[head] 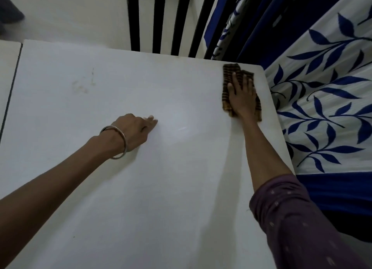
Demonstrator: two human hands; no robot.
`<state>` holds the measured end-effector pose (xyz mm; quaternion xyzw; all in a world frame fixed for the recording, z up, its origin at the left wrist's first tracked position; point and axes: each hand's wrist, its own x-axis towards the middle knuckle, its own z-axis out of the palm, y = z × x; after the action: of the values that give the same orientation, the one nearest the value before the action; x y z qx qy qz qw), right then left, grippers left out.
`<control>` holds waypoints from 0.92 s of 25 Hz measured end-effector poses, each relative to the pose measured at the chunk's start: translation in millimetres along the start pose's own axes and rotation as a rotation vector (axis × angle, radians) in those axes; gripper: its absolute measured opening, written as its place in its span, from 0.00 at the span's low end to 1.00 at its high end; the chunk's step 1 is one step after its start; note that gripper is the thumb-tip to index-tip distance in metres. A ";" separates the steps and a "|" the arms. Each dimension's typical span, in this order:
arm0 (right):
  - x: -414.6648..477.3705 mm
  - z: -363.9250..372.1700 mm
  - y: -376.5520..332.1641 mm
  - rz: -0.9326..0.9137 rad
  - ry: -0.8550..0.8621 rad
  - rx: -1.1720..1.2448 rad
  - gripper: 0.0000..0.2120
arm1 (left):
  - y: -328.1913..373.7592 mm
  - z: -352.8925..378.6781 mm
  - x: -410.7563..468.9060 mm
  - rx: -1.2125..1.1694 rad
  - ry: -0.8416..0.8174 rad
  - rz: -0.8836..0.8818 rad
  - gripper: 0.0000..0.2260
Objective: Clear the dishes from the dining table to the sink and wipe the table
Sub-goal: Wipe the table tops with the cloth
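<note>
My right fingers (244, 80) are spread flat on the cloth (228, 76), pressing it to the desk (161, 188) at the far right corner. The cloth lies under my right hand (241, 96), peeking out past the fingertips and on both sides. My left hand (133, 132) rests mid-desk, fingers loosely curled, holding nothing, bangle (114, 141) on the wrist. Faint smudges (82, 85) sit far left.
</note>
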<state>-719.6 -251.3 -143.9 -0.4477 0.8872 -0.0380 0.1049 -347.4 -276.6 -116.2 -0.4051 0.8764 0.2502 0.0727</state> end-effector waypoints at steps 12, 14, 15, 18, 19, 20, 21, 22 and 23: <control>-304.9 90.0 -142.3 -0.740 0.014 -0.023 0.25 | -6.4 -10.0 -79.7 -0.597 0.570 -0.346 0.23; -346.7 98.3 -133.7 -0.831 -0.015 -0.034 0.25 | -40.3 -16.5 -98.8 -0.497 0.611 -0.408 0.19; -353.3 98.5 -125.5 -0.851 -0.012 -0.027 0.25 | -61.3 -21.9 -104.2 -0.432 0.584 -0.447 0.18; -313.4 85.3 -111.0 -0.740 0.010 -0.018 0.25 | -129.9 -38.6 -120.8 -0.177 0.446 -0.577 0.21; -284.9 80.2 -114.4 -0.639 0.033 -0.015 0.25 | -149.8 -40.3 -127.4 -0.102 0.384 -0.630 0.22; -253.5 74.5 -120.5 -0.499 0.063 -0.018 0.25 | -163.8 -39.8 -132.6 -0.037 0.316 -0.670 0.22; -222.1 68.6 -131.9 -0.341 0.089 -0.021 0.26 | -174.7 -37.3 -137.6 0.003 0.260 -0.695 0.23; -193.0 62.9 -145.9 -0.191 0.106 -0.014 0.26 | -181.0 -34.0 -140.2 0.017 0.233 -0.703 0.23; -165.7 59.7 -162.9 -0.080 0.108 0.000 0.26 | -186.8 -31.0 -140.7 0.018 0.233 -0.692 0.23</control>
<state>-482.7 -213.9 -150.7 -0.4802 0.8729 -0.0664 0.0553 -112.7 -299.3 -113.8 -0.7028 0.6919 0.1552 0.0564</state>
